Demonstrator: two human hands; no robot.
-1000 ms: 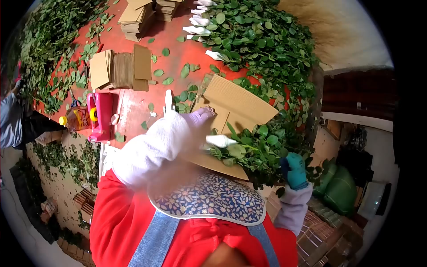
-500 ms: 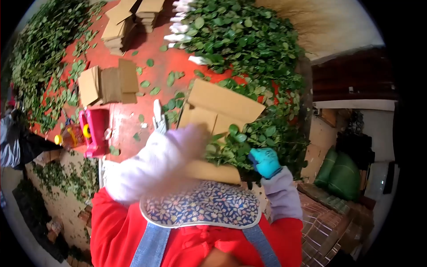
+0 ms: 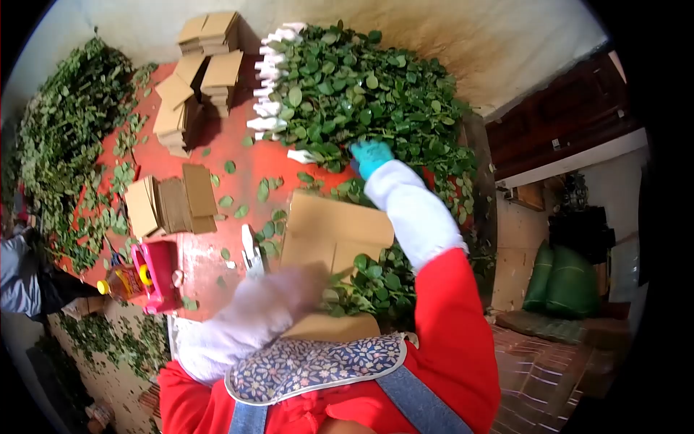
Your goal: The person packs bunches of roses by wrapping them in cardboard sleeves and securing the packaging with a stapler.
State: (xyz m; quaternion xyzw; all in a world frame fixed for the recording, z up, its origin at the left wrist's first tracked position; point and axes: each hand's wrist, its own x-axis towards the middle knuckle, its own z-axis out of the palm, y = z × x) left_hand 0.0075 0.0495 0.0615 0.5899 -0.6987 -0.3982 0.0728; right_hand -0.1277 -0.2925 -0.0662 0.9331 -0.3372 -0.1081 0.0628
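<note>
My right hand [image 3: 372,158], in a teal glove, is at the front edge of a large pile of leafy green stems [image 3: 361,94]. Its fingers look curled on stems there, partly hidden by leaves. White-wrapped ends [image 3: 267,108] line the pile's left side, and one wrapped end [image 3: 300,155] lies nearest me. My left hand [image 3: 307,281] is smeared by motion over an opened cardboard sheet [image 3: 332,228], so its fingers cannot be made out. Leafy stems [image 3: 379,282] lie on the sheet's near right part. A white-handled tool [image 3: 251,249] rests just left of the sheet.
Stacks of folded cardboard [image 3: 177,116] stand on the red table [image 3: 238,155], with more cardboard [image 3: 173,202] nearer. A pink plastic object [image 3: 154,278] and a yellow-capped bottle [image 3: 123,282] sit at the table's left edge. Another leafy heap [image 3: 72,123] lies far left. Green sacks [image 3: 560,282] stand right.
My right hand has moved from the stems on the cardboard forward and left to the large pile. My left hand remains blurred over the cardboard. The camera view has shifted, showing more of the back wall.
</note>
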